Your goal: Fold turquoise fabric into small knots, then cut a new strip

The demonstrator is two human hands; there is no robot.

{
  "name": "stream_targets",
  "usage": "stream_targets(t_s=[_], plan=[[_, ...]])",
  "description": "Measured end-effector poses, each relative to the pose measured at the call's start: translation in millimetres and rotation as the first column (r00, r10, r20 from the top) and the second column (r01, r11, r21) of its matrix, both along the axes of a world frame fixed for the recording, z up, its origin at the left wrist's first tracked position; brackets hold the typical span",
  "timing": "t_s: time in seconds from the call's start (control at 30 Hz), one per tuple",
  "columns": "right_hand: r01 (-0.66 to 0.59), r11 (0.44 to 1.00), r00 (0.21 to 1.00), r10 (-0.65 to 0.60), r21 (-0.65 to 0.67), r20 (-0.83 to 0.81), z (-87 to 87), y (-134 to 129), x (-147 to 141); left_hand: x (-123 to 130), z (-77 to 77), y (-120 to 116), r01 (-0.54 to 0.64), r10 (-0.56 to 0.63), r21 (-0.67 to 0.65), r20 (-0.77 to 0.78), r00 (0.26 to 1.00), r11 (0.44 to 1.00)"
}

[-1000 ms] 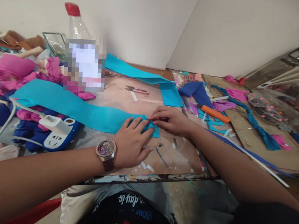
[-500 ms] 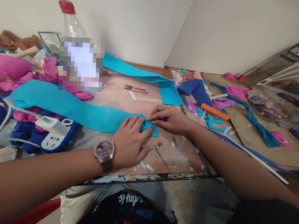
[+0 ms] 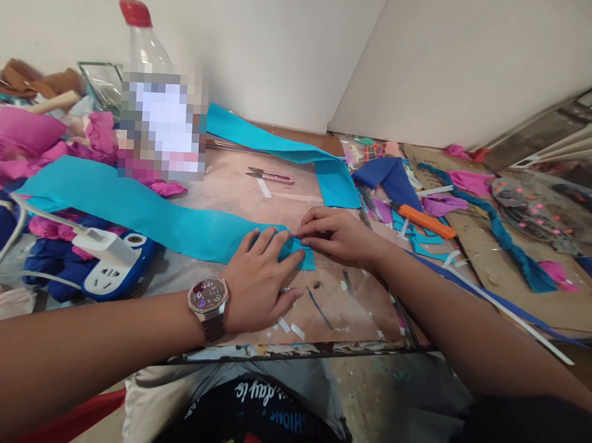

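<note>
A long turquoise fabric strip [image 3: 177, 225] runs across the table from the left to both hands. My left hand [image 3: 259, 282] lies flat over its right end, fingers spread, with a watch [image 3: 207, 299] on the wrist. At the strip's upper right edge my right hand [image 3: 339, 237] pinches with thumb and fingers pressed together; the edge looks folded or creased there. Whatever is inside the pinch is mostly hidden, but it meets the fabric. Beyond the hands lies another turquoise strip [image 3: 335, 184], and near it pink-handled thread snips [image 3: 273, 175].
A blue and white power strip [image 3: 112, 275] with a plugged-in charger [image 3: 107, 246] stands at the left beside bunched pink fabric [image 3: 23, 131]. A red-capped bottle [image 3: 149, 45] rises behind. On the right are an orange utility knife [image 3: 425, 220], fabric scraps and cardboard [image 3: 505, 289].
Both hands keep almost the same place on the strip. The whole view has shifted very slightly; nothing has been picked up or let go.
</note>
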State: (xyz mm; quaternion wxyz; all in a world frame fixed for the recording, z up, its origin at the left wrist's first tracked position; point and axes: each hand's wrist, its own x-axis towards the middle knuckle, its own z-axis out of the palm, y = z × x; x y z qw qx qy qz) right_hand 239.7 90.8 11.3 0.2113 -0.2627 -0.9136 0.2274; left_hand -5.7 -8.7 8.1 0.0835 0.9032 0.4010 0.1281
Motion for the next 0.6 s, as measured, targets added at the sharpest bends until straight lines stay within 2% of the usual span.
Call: stream_targets(t_s=[0.6], plan=[[-0.013, 1.0, 1.0, 0.013, 0.027, -0.007, -2.2, 0.7, -0.1, 1.6, -3.8, -0.1, -0.021, 0.021, -0.011, -0.031, 0.999, 1.0]])
